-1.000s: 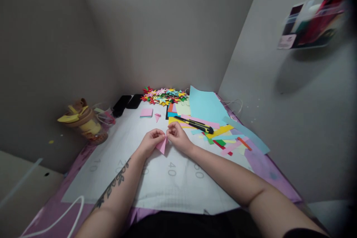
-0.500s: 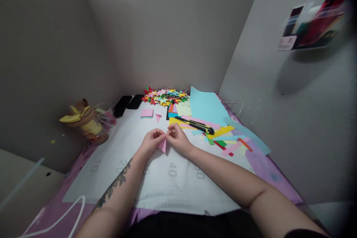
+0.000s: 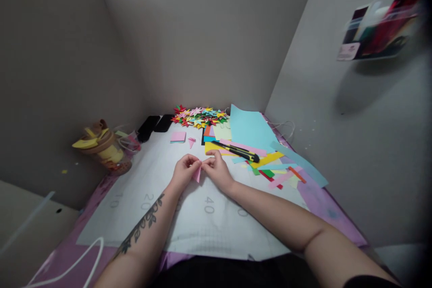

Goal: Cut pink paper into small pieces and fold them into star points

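Observation:
A small folded pink paper (image 3: 197, 174) hangs point down between my two hands above the white sheet. My left hand (image 3: 185, 170) pinches its left side. The fingertips of my right hand (image 3: 218, 172) are closed on its upper right edge, touching the left fingertips. Just beyond my hands lies a second small folded pink piece (image 3: 191, 142), beside a stack of square papers (image 3: 177, 137) with pink on top. A black and yellow cutter knife (image 3: 239, 151) rests on paper strips to the right.
Colourful paper stars (image 3: 199, 117) are heaped at the back. Two black phones (image 3: 164, 123) lie left of them. A brown and yellow cup (image 3: 111, 150) stands at the left wall. Blue sheets (image 3: 251, 128) and cut strips (image 3: 268, 159) cover the right side.
The folded pink paper has turned and looks narrower. Both hands have shifted slightly, with the left wrist a little higher and to the right.

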### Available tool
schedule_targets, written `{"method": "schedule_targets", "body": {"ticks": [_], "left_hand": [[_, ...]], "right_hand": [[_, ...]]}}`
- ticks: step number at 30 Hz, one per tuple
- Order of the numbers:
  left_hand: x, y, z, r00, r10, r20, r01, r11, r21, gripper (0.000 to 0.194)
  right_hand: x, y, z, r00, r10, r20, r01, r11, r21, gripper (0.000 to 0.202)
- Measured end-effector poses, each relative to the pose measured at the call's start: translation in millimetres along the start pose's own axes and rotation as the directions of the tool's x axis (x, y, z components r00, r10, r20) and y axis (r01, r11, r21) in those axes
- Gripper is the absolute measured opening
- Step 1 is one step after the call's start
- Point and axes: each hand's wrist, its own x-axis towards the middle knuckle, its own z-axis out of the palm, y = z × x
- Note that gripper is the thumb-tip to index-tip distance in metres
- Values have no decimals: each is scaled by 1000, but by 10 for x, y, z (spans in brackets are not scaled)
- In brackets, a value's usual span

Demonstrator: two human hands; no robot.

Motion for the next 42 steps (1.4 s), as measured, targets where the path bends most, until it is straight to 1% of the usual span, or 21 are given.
{"method": "schedule_targets", "body": {"ticks": [4,7,10,15,19,21,22,24,26,28,30,33,34,35,37,39,40,42], "left_hand": [[-5,8,10,999,27,-37,-26,999,24,18],[-5,-7,12,999,19,-32,-19,1000,11,19],[-3,-32,21,1000,-19,7,19,999,-43,25],[-26,-9,60,995,-71,70,80,988,-131,42],[-48,19,68,987,-121,104,137,976,-171,44],[-46,17,55,981,-151,117,173,965,-199,45],[-43,14,45,978,-167,124,191,958,-216,45],[-35,7,21,971,-197,136,226,942,-248,45],[-29,5,-1,962,-228,151,263,924,-278,45],[-28,10,-18,953,-256,164,296,906,-303,44],[-33,23,-29,944,-278,177,323,889,-325,42],[-48,48,-42,928,-304,215,363,865,-345,40],[-53,55,-47,921,-313,232,379,857,-350,40],[-56,60,-53,913,-323,250,397,848,-352,40],[-53,60,-67,898,-345,275,428,831,-356,39],[-33,48,-81,891,-362,275,445,818,-365,39],[-18,38,-86,892,-366,264,445,813,-376,40],[15,18,-92,918,-348,190,396,822,-409,46]], "right_hand": [[-17,-5,13,999,37,-3,-37,999,10,39],[-33,8,24,998,53,25,-53,999,-6,43],[-23,41,19,999,50,16,-50,998,-44,41],[50,97,-22,994,104,-29,-102,994,44,40],[60,87,-29,993,118,-21,-116,991,62,37],[50,67,-31,994,109,7,-109,994,29,33],[48,58,-37,996,85,19,-85,996,-3,30],[51,41,-67,999,-41,28,44,992,-118,22],[66,28,-120,980,-196,38,200,951,-235,13],[88,19,-186,952,-297,72,304,902,-305,11],[110,18,-248,912,-379,155,409,844,-347,17],[129,29,-304,808,-506,303,589,688,-423,23],[132,33,-312,784,-528,326,620,649,-440,21],[134,36,-316,776,-538,330,631,634,-448,19],[136,36,-314,791,-531,305,611,657,-442,15],[141,26,-306,828,-500,254,560,710,-427,14],[145,19,-300,848,-482,220,528,736,-423,13],[155,7,-288,881,-449,146,466,776,-424,11]]}}
